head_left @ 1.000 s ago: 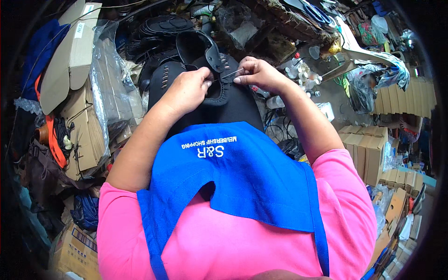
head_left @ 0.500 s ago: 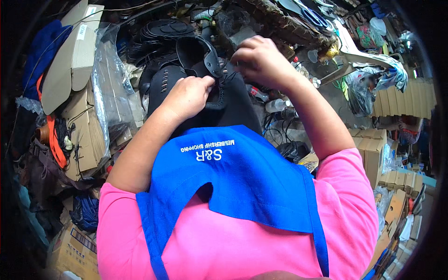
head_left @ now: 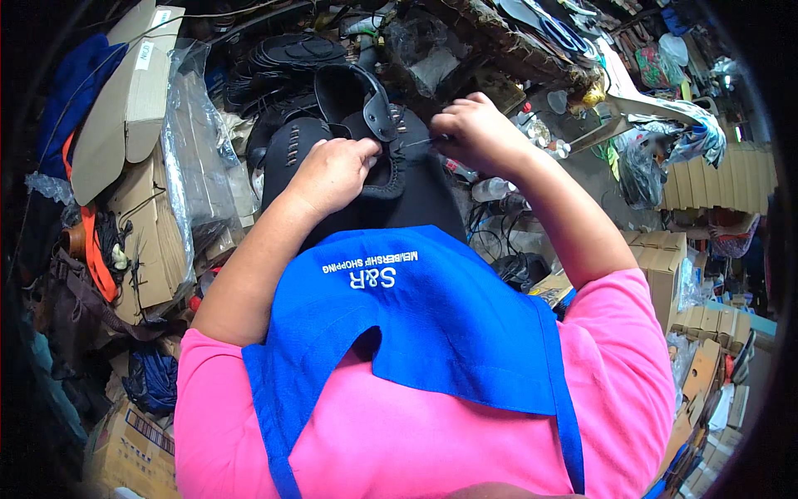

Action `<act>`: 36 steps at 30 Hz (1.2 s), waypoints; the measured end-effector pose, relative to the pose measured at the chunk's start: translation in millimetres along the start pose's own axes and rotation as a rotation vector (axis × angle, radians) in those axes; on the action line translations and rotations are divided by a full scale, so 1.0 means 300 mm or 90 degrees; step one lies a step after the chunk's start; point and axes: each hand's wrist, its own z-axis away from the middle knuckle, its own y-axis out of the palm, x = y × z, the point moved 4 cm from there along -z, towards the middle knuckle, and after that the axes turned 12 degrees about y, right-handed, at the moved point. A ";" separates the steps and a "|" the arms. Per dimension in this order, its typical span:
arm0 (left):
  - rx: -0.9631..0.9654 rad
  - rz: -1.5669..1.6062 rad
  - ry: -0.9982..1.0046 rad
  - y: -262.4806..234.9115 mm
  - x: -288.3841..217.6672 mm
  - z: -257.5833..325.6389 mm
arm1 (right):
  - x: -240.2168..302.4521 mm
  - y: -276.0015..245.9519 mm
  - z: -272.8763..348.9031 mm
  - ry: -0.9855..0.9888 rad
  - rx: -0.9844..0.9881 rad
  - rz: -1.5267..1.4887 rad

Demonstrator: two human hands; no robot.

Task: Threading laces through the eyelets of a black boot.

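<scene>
A person in a pink shirt [head_left: 465,449] and blue apron [head_left: 416,333], seen from above, works on a black shoe [head_left: 386,191]. It rests at the knees of their black trousers [head_left: 428,200], ahead of the apron, its opening toward the viewer and a loop-like strap [head_left: 379,115] standing up at the far side. The left hand [head_left: 337,173] grips the shoe's left side, its fingers closed, thumb and forefinger at the rim. The right hand [head_left: 475,129] is raised just to the right, apart from the shoe. Its fingers are curled together, pinching a thin piece [head_left: 418,143] that reaches left toward the shoe's edge; whether it is needle or thread, I cannot tell.

Clutter surrounds the person. Beyond the shoe lies a stack of flat black pieces [head_left: 291,51]. To the left are cardboard [head_left: 145,104], clear plastic [head_left: 198,141] and an orange strip [head_left: 98,262]; to the right, plastic bottles [head_left: 494,190] and cardboard boxes [head_left: 657,270].
</scene>
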 end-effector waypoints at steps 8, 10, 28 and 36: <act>0.003 0.000 0.008 0.007 0.003 -0.002 | 0.007 -0.071 0.038 0.048 -0.141 -0.072; 0.005 0.001 0.007 0.004 -0.003 -0.006 | 0.054 -0.083 0.013 0.014 -0.116 -0.052; -0.218 0.085 -0.098 -0.173 0.099 0.340 | -0.225 0.078 0.066 0.346 0.069 -0.514; -0.359 0.972 0.087 -0.165 -0.052 0.090 | 0.020 0.084 -0.102 0.180 -0.026 -1.451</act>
